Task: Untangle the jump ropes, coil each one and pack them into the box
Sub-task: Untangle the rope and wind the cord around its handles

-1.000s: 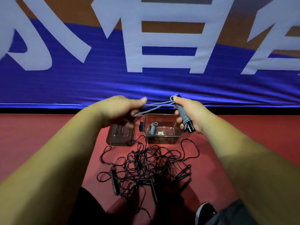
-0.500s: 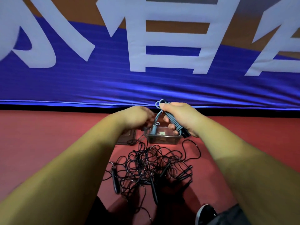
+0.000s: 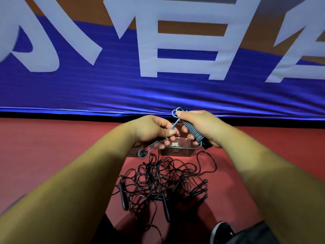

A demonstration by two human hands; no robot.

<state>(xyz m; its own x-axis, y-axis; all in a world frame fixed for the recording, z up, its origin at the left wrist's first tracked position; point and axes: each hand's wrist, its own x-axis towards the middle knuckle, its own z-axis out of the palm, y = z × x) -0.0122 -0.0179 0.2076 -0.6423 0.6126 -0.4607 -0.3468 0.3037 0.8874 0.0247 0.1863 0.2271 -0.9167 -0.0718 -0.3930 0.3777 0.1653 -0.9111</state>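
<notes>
My right hand grips a jump rope's handles, which have blue-grey cord wound tightly round them. My left hand pinches the loose end of that blue-grey cord, and its tail hangs in a small loop below my left wrist. Both hands are held above a clear plastic box on the red floor, mostly hidden behind them. Nearer to me lies a tangled heap of black jump ropes with several black handles sticking out.
A blue banner with large white characters hangs along the wall behind the box. The box's dark lid peeks out under my left forearm. My shoe and knees are at the bottom edge.
My left hand moved in close to my right, shortening the stretch of blue-grey cord between them, and now pinches the cord's end. More wraps sit on the handles.
</notes>
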